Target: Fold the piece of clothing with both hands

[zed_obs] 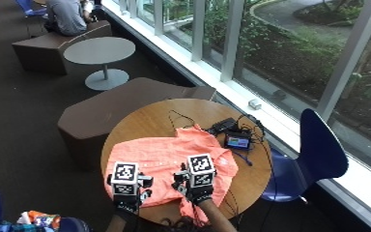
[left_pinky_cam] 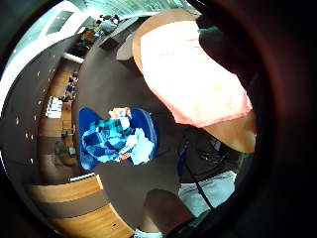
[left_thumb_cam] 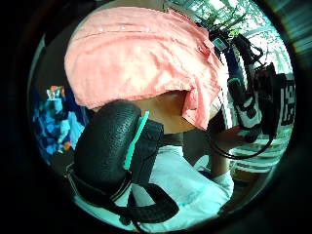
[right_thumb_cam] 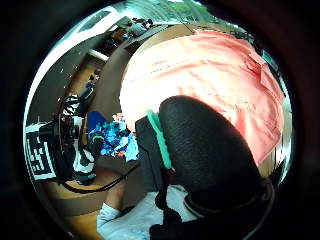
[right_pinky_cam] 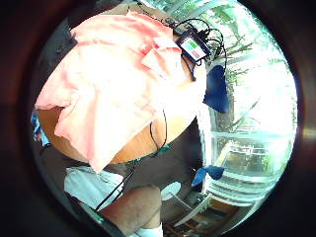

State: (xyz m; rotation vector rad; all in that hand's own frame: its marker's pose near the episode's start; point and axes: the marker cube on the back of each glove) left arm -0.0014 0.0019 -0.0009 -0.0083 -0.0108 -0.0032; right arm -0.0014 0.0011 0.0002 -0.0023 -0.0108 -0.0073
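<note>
An orange short-sleeved shirt (zed_obs: 166, 159) lies spread on the round wooden table (zed_obs: 153, 118), one corner hanging over the near edge. My left hand (zed_obs: 126, 193) hovers over the shirt's near left part, and my right hand (zed_obs: 198, 186) over its near right part. Neither hand has cloth in it. The palm views show the shirt (left_thumb_cam: 141, 53) (right_thumb_cam: 215, 75) (right_pinky_cam: 113, 89) (left_pinky_cam: 198, 74) lying a little way below the palms, with a relaxed gloved thumb in front in both thumb side views.
A small lit screen (zed_obs: 238, 141), a black device (zed_obs: 222, 125) and loose cables lie on the table's right side next to the shirt. A blue chair (zed_obs: 321, 154) stands at the right, a brown bench (zed_obs: 108, 116) behind the table, and a blue bin of clothes (left_pinky_cam: 116, 139) on the floor at the left.
</note>
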